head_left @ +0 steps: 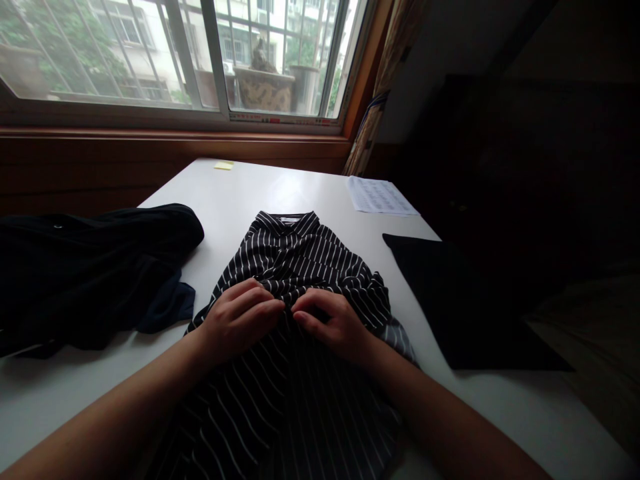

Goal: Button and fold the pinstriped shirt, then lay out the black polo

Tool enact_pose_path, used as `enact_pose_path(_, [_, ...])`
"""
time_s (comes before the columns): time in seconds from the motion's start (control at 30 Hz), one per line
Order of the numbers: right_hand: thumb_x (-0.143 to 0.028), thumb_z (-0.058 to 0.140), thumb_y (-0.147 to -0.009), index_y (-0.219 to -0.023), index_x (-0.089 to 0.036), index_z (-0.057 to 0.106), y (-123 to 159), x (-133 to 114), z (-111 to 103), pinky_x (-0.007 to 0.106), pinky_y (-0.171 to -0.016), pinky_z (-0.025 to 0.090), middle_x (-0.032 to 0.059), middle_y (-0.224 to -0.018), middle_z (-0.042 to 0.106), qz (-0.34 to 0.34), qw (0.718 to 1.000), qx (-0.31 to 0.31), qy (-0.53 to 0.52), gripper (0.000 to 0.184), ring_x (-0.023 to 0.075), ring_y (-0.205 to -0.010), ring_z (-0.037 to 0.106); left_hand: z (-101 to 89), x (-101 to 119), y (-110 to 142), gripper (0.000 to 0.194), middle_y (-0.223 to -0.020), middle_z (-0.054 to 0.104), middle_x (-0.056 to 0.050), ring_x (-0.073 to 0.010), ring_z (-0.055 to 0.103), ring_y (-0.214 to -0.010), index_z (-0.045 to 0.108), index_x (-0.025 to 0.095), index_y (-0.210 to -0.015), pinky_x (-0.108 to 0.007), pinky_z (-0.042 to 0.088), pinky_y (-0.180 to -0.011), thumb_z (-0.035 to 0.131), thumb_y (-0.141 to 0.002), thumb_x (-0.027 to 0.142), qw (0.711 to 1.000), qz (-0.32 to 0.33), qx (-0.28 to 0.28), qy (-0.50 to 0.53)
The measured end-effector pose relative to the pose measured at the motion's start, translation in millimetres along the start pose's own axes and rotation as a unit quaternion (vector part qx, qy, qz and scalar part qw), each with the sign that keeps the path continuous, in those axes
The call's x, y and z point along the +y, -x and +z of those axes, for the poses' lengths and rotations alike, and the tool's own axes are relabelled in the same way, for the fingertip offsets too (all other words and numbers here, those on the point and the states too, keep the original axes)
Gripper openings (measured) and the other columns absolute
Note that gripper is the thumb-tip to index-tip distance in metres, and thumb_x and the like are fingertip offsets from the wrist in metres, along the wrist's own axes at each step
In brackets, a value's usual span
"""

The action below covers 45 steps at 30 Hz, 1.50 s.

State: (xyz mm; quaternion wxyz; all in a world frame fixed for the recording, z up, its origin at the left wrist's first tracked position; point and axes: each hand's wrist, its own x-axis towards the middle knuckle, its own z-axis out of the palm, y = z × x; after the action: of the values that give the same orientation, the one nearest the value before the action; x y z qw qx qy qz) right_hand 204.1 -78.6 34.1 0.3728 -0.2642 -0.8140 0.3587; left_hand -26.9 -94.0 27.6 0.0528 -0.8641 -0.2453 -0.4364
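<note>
A black shirt with white stripes (310, 257) lies front up on the table, its collar toward the window. My left hand (243, 313) is closed on the shirt's front near the middle, fingertips pinching the cloth at the front opening. Facing it, my right hand (333, 320) pinches the opposite edge with thumb and forefinger. The fingertips of both hands nearly meet. Below them the front panels spread apart, and the paler inner side shows at the right. Any button between the fingers is too small to make out.
Dark clothes (100, 267) lie in a heap on the left of the white table (240, 193). A flat black cloth (465, 307) hangs over the right edge. Printed sheets (380, 197) and a yellow note (223, 165) lie toward the back, below the window (280, 60).
</note>
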Motion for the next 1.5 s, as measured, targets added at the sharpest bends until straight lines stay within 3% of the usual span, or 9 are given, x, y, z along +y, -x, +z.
enact_pose_path(0.2, [-0.030,0.057,-0.097,-0.084,-0.020,0.064,0,3,0,0.029,-0.071,0.048,0.0013,-0.078,0.065,-0.001,1.000,0.012,0.016,0.018,0.0139,-0.071,0.060,1.1,-2,2,0.029,-0.087,0.064,-0.003,-0.0148,0.056,-0.075,0.064,0.019,-0.117,-0.028,0.052,-0.065,0.064,-0.090,0.011,1.000,-0.023,-0.009,-0.013])
enact_pose_path(0.63, [-0.034,0.058,-0.096,-0.079,-0.020,0.063,1,5,-1,0.029,-0.067,0.046,0.0006,-0.074,0.064,0.006,0.997,0.033,0.074,0.022,0.0141,-0.068,0.059,2.6,-3,-6,0.012,-0.079,0.062,0.000,-0.0127,0.058,-0.071,0.068,0.021,-0.100,-0.027,0.053,-0.068,0.063,-0.092,0.015,0.995,-0.076,0.035,-0.053])
enact_pose_path(1.07, [-0.032,0.056,-0.097,-0.074,-0.019,0.061,1,7,-3,0.028,-0.064,0.043,-0.0006,-0.068,0.061,0.035,0.992,0.064,0.102,0.027,0.0133,-0.064,0.057,-1.1,-5,-5,0.006,-0.082,0.065,-0.002,-0.0131,0.058,-0.072,0.069,0.018,-0.094,-0.026,0.051,-0.066,0.064,-0.092,0.016,0.992,-0.118,0.037,-0.004])
enact_pose_path(1.3, [-0.032,0.056,-0.097,-0.074,-0.017,0.063,0,7,-3,0.027,-0.064,0.042,-0.0001,-0.068,0.062,0.025,0.996,0.021,0.080,0.028,0.0123,-0.063,0.057,-10.4,-11,-1,0.014,-0.085,0.064,-0.003,-0.0129,0.061,-0.076,0.069,0.018,-0.093,-0.025,0.049,-0.068,0.055,-0.097,0.019,0.968,-0.238,0.071,0.023])
enact_pose_path(1.5, [-0.030,0.054,-0.098,-0.077,-0.017,0.066,1,7,-4,0.026,-0.066,0.044,0.0003,-0.071,0.065,0.021,0.998,0.003,0.065,0.027,0.0120,-0.066,0.060,-2.5,-16,-2,0.023,-0.095,0.063,-0.005,-0.0158,0.061,-0.088,0.068,0.019,-0.098,-0.029,0.050,-0.080,0.046,-0.101,0.025,0.951,-0.304,0.004,0.056])
